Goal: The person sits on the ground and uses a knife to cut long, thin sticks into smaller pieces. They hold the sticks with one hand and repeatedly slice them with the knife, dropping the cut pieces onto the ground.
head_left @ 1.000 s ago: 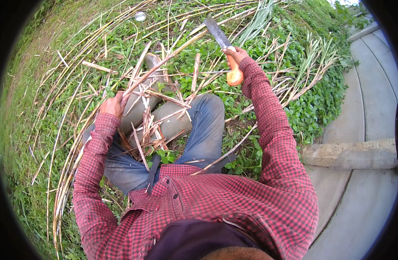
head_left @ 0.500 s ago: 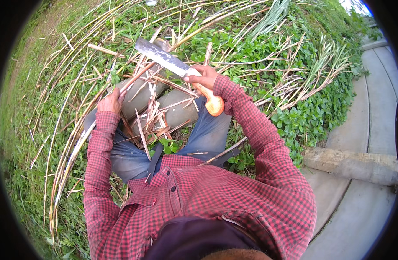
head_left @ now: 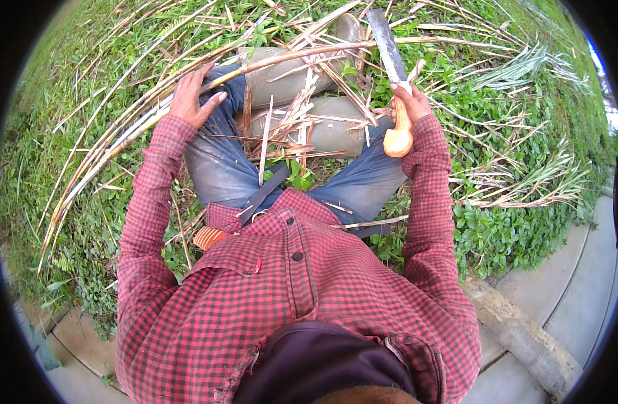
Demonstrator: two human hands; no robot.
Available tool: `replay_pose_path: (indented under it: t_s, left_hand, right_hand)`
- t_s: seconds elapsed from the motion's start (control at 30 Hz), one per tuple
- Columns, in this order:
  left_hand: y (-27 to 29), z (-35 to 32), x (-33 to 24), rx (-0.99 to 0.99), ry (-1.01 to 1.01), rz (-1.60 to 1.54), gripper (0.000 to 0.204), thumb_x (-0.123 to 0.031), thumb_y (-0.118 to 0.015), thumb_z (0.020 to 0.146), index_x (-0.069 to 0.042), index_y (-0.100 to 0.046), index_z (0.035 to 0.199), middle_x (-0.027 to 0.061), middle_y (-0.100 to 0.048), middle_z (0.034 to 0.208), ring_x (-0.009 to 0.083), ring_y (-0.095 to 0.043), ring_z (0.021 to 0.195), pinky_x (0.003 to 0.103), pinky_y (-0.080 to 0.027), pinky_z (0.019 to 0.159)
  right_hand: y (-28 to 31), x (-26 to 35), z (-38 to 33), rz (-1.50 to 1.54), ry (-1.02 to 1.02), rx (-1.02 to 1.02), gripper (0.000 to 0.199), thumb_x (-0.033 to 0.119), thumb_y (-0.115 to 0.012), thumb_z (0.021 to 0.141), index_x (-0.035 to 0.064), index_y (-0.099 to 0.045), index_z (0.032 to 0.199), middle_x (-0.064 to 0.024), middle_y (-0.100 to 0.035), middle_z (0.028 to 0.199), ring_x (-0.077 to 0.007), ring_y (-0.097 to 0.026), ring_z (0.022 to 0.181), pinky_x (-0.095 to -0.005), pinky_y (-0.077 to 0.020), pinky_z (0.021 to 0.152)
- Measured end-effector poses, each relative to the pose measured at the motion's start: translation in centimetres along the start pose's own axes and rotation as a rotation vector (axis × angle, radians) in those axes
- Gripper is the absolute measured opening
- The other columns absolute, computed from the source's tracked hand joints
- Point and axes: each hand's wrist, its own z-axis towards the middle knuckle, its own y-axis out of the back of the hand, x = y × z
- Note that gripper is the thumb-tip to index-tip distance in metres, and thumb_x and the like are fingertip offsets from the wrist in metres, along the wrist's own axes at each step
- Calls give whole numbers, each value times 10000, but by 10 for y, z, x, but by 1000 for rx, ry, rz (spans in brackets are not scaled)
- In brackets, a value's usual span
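My right hand (head_left: 411, 102) is wrapped round the orange wooden handle (head_left: 398, 129) of a machete, out to the right of my knees. The machete's dark, worn blade (head_left: 387, 47) points away from me, tip to the far side. My left hand (head_left: 193, 97) has its fingers spread and thumb apart, by my left knee. It lies against or just above a bundle of long thin stalks (head_left: 120, 135); contact is hard to tell. One long brownish stalk (head_left: 292, 56) crosses over my boots and passes beyond the blade.
Split strips and chips (head_left: 305, 101) lie across my olive boots (head_left: 275, 84) and between my legs. Cut leafy stems (head_left: 538, 182) lie in the grass at right. A concrete slab (head_left: 544, 289) with a beam (head_left: 521, 330) is at lower right. An orange striped object (head_left: 209, 238) shows at my waist.
My left hand has let go of the stalk and spread its fingers. My right hand has swung the machete to the right, turning its blade away from me. The whole view has shifted.
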Motion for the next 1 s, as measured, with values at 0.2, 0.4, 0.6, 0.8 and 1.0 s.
replay_pose_path:
  t_s: [0.2, 0.4, 0.6, 0.8, 1.0]
  left_hand:
    - [46, -69, 85, 88, 246, -73, 537, -327, -553, 839, -7, -396, 1241, 143, -543, 1087, 252, -530, 976, 360, -407, 872]
    - [81, -95, 126, 623, 656, -110, 510, -465, -436, 878, 14, -606, 914, 101, -600, 729, 222, -561, 683, 350, -455, 675]
    - [65, -115, 91, 143, 285, 393, 391, -457, -504, 833, -71, -564, 810, 175, -567, 661, 364, -555, 620, 448, -423, 555]
    - [58, -113, 90, -145, 158, 521, 262, -346, -608, 793, -95, -544, 831, 97, -590, 669, 279, -566, 565, 378, -431, 490]
    - [40, -111, 95, -182, 119, 639, 291, -369, -607, 773, -92, -521, 791, 72, -549, 665, 250, -547, 571, 357, -429, 493]
  right_hand:
    - [9, 4, 2, -29, -10, 41, 357, 245, -675, 749, 52, -488, 985, -41, -514, 600, -140, -504, 424, -273, -435, 377]
    - [13, 15, -14, -40, -86, 58, 344, 274, -657, 763, 62, -490, 976, -24, -508, 604, -127, -499, 426, -261, -435, 368]
    - [-45, -11, -57, 95, -1, 163, 376, 192, -659, 765, 27, -453, 1034, -28, -495, 606, -121, -490, 431, -260, -438, 374]
    - [-68, 2, -90, 63, -14, 380, 409, 183, -649, 783, 23, -474, 1117, -20, -500, 626, -107, -496, 462, -254, -434, 398]
    - [23, 10, -6, 65, 92, -146, 311, 174, -651, 754, 20, -477, 961, -61, -516, 613, -150, -514, 438, -277, -455, 380]
